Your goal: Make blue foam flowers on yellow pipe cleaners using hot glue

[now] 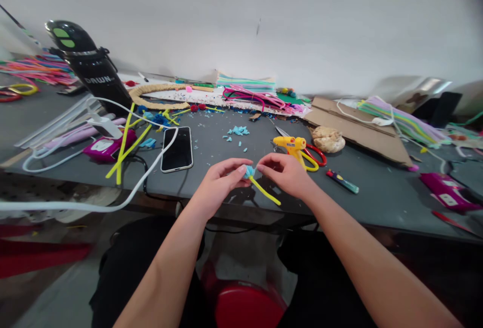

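My left hand (226, 179) pinches a small light-blue flower (248, 171) with a yellow pipe-cleaner stem (266, 191) that slants down to the right. My right hand (283, 172) is closed, thumb and fingertips together at the flower's right edge; whatever is between them is too small to make out. Beyond the hands lies a little pile of light-blue scraps (239, 131). A yellow glue gun (290, 143) rests just past my right hand, beside scissors with red and yellow handles (319, 156).
A smartphone (177, 149) and a white cable (151, 179) lie to the left, near crossed yellow pipe cleaners (123, 147) and a black bottle (90, 66). On the right are a lighter (342, 181), a crumpled beige lump (327, 139), cardboard (362, 134) and a purple box-shaped object (447, 190).
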`<state>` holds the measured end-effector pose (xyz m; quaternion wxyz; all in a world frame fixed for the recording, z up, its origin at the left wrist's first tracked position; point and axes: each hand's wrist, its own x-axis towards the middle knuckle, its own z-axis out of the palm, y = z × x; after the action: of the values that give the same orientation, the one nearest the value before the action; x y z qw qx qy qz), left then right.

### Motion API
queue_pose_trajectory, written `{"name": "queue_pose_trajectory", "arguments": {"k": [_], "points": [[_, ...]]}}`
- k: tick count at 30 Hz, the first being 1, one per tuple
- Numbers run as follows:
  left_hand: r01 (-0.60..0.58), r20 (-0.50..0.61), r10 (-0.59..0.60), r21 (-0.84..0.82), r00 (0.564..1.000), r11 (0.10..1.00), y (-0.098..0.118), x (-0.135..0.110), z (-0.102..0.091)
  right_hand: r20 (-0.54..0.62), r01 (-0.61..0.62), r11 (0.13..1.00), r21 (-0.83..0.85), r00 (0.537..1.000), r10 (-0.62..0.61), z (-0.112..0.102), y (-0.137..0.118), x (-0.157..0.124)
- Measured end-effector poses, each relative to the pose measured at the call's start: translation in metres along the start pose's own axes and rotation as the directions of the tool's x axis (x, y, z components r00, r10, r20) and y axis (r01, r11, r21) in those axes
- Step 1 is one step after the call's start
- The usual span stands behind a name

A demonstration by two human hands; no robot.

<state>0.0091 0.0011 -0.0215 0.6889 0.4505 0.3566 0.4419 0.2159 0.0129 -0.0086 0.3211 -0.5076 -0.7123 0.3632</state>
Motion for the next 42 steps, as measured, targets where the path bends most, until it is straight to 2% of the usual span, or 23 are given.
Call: {"name": "queue_pose_trajectory", "arguments": {"k": [5, 8, 16, 26, 33, 42], "points": [[0.026, 0.029, -0.025, -0.054, 0.999, 0.998, 0.002, 0.0, 0.004, 0.052, -0.093, 0.957, 0.273, 0.995, 0.082, -0.01, -0.013, -0.005], [0.032, 0.032, -0.03, -0.042, 0.999, 0.999, 0.001, 0.0, 0.005, 0.088, -0.089, 0.946, 0.311, 0.994, 0.065, -0.015, -0.021, -0.01], [0.01, 0.051, -0.013, 0.06, 0.999, 0.998, -0.003, 0.0, 0.005, 0.233, -0.098, 0.966, 0.24, 0.972, 0.04, -0.023, -0.028, -0.015], [0.024, 0.044, -0.028, 0.094, 0.999, 0.995, -0.006, 0.001, 0.006, 0.221, -0.014, 0.995, 0.103, 0.975, -0.009, -0.021, -0.029, -0.018], [0.033, 0.052, -0.039, 0.119, 0.998, 0.992, -0.007, 0.001, 0.006, 0.16, 0.011, 0.999, 0.046, 0.987, -0.018, -0.019, -0.03, -0.019], [0.031, 0.045, -0.04, 0.192, 0.998, 0.981, -0.006, 0.0, 0.006, 0.177, 0.051, 0.999, -0.018, 0.983, -0.047, -0.02, -0.034, -0.021]]}}
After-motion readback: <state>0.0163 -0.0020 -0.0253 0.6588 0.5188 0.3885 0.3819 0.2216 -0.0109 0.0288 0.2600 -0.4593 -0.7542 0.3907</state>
